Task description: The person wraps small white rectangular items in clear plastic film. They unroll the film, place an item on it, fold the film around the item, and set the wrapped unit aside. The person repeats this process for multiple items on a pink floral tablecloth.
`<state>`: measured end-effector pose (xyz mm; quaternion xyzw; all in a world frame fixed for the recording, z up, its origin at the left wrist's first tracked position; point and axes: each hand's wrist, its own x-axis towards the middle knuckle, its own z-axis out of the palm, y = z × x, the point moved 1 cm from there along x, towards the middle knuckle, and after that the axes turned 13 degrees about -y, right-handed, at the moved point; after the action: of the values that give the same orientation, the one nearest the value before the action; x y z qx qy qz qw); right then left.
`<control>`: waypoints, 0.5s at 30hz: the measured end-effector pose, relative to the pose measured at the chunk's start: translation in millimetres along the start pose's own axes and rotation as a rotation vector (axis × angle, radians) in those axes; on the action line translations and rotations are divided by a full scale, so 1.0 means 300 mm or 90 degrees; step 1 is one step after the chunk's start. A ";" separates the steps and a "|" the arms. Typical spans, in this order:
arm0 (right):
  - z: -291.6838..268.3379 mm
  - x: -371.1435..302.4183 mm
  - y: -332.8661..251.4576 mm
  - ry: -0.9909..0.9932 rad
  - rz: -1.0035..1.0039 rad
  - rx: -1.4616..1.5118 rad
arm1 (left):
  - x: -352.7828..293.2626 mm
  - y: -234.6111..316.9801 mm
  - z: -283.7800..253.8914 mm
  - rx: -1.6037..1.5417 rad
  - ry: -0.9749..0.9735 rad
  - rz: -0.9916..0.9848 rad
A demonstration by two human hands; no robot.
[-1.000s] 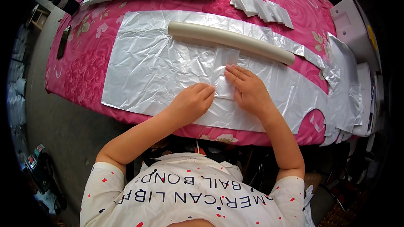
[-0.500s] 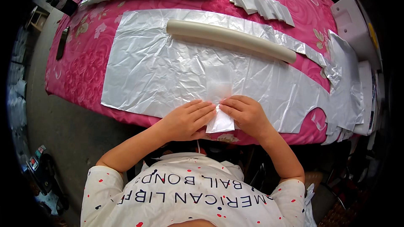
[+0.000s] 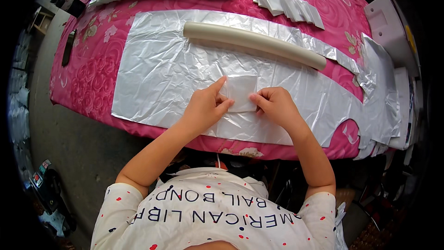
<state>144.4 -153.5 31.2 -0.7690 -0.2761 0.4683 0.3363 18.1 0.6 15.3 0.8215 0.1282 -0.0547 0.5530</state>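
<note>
While half a second ago the white piece (image 3: 243,92) reaches as a long strip toward the near edge, in the head view it now lies as a compact square on the silver sheet (image 3: 157,78) over the worktop (image 3: 90,88), nearer the person than the beige tube (image 3: 254,45), so its folding looks well advanced. The left hand (image 3: 202,106) has index finger and thumb spread along the square's left edge; the right hand (image 3: 278,104) has its fingers closed together, apparently pinching the right edge.
</note>
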 end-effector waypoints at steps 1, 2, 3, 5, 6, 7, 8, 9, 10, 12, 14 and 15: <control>-0.011 0.009 -0.009 -0.026 0.038 0.011 | 0.007 0.008 -0.008 -0.019 -0.011 -0.025; -0.019 0.017 -0.018 -0.039 0.049 0.019 | 0.011 0.009 -0.011 -0.039 -0.021 -0.051; -0.025 0.023 -0.027 -0.052 0.061 0.027 | 0.012 0.009 -0.013 -0.052 -0.018 -0.062; -0.028 0.030 -0.030 -0.061 0.077 0.035 | 0.016 0.009 -0.012 -0.078 -0.013 -0.083; -0.027 0.034 -0.026 -0.056 0.082 0.036 | 0.013 0.016 -0.012 -0.070 0.001 -0.065; -0.028 0.037 -0.024 -0.052 0.087 0.036 | 0.002 0.026 -0.011 -0.061 0.016 -0.048; -0.029 0.038 -0.027 -0.058 0.087 0.036 | -0.011 0.032 -0.010 -0.053 0.031 -0.032; -0.031 0.040 -0.032 -0.065 0.087 0.037 | -0.018 0.032 -0.004 0.039 0.064 0.059; -0.034 0.042 -0.034 -0.071 0.087 0.037 | -0.025 0.027 0.005 0.131 0.097 0.150; -0.040 0.049 -0.036 -0.083 0.084 0.031 | -0.036 0.030 0.019 0.253 0.093 0.275; -0.047 0.054 -0.039 -0.094 0.088 0.022 | -0.029 0.052 0.049 0.310 0.017 0.345; -0.050 0.057 -0.043 -0.099 0.094 0.018 | -0.023 0.056 0.067 0.338 0.014 0.324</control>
<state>163.6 -136.8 37.1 -0.7437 -0.2375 0.5541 0.2889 17.0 -25.1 24.3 0.9426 -0.0925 0.0621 0.3149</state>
